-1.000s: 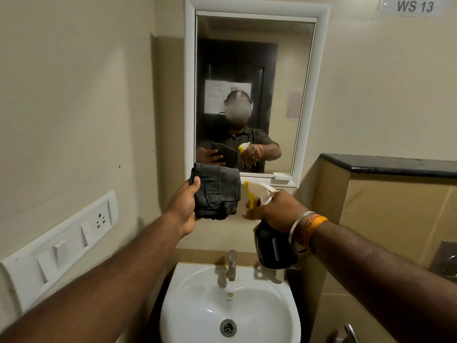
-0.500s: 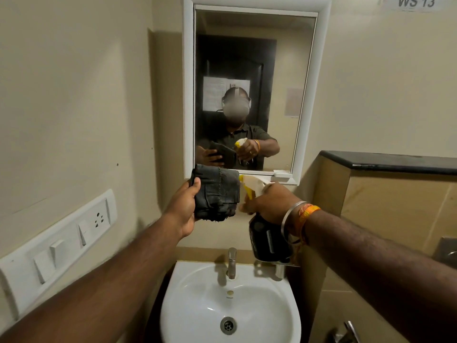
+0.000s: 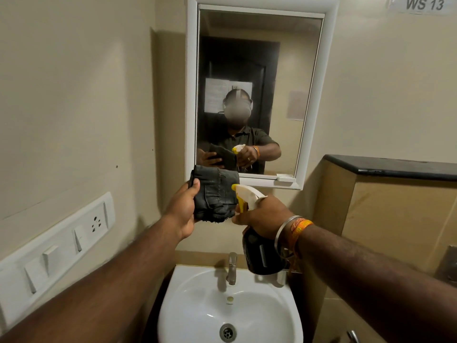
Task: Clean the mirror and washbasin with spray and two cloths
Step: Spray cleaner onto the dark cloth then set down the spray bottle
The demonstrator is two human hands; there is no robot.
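1. We see a folded dark cloth held up in front of the lower left corner of the mirror, above the washbasin.
2. The left hand grips the cloth from its left side, thumb curled over the near face and the fingers hidden behind the fabric.
3. Just to the right of the cloth we see a spray bottle with a dark body, a white head and a yellow nozzle tip; the nozzle points at the cloth and sits right at its right edge, though we cannot tell whether they touch.
4. The right hand is wrapped around the neck of the bottle, with fingers curled toward the yellow trigger.
5. On the right wrist we see a metal bangle and an orange thread band.
6. The bottle hangs above the right rear of the basin, just beside the tap, which stands at the back centre of the bowl.
7. The drain lies at the bottom of the white bowl.
8. The white-framed mirror reflects the person holding both items.
9. We see a white switch panel on the left wall, a dark ledge to the right, and a "WS 13" label at the top right.
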